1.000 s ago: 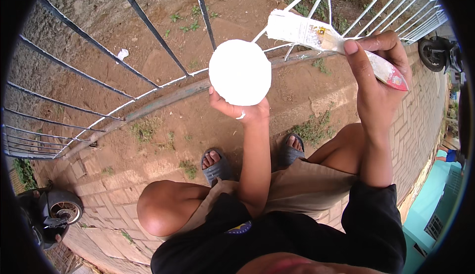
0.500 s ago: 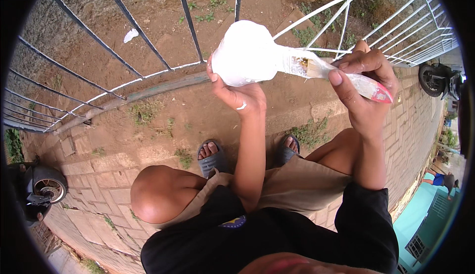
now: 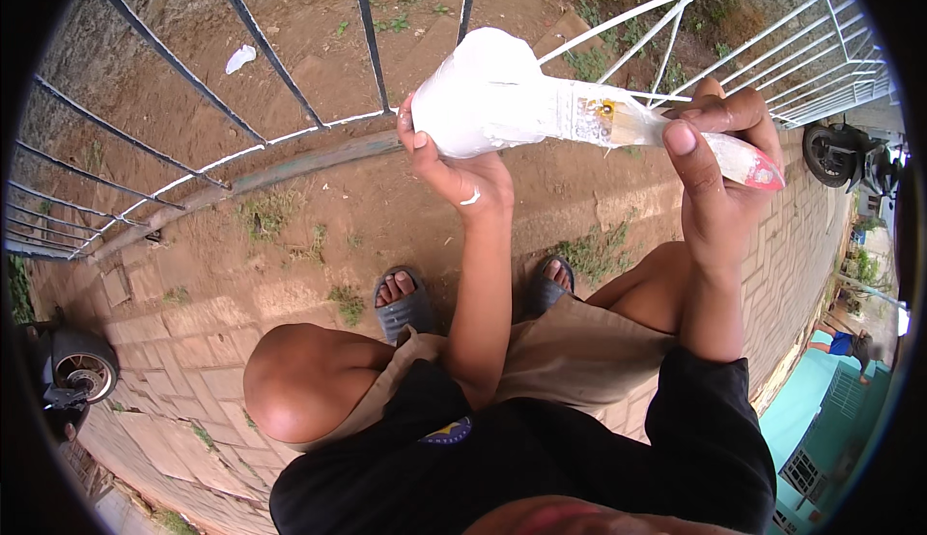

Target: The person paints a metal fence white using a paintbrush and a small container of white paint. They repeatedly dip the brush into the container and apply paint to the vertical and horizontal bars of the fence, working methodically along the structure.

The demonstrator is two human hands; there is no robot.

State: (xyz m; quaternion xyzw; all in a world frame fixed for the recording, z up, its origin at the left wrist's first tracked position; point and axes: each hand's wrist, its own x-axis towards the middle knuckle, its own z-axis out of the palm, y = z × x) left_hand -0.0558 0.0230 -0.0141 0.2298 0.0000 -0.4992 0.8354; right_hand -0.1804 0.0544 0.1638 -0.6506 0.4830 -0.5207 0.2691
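My left hand (image 3: pixel 463 178) is closed round a white, paint-coated container (image 3: pixel 468 100), holding it up in front of the fence; a streak of white paint marks the wrist. In my right hand (image 3: pixel 724 163) is a flat paintbrush (image 3: pixel 632 129), its handle pinched between thumb and fingers. The brush lies almost level, its red handle end to the right and its white-covered bristles against the container's right side. Glare and paint hide the container's shape and its contents.
A metal fence (image 3: pixel 246 28) curves ahead, dark bars on the left and white bars (image 3: pixel 652 33) on the right. Parked motorbikes stand at far left (image 3: pixel 82 371) and far right (image 3: pixel 840 158). A person (image 3: pixel 850 344) is in the distance by a turquoise wall (image 3: pixel 811 419).
The brush has shifted slightly right and up, and more of its metal band shows beside the container. The container has risen a little in the picture. Both hands keep their hold.
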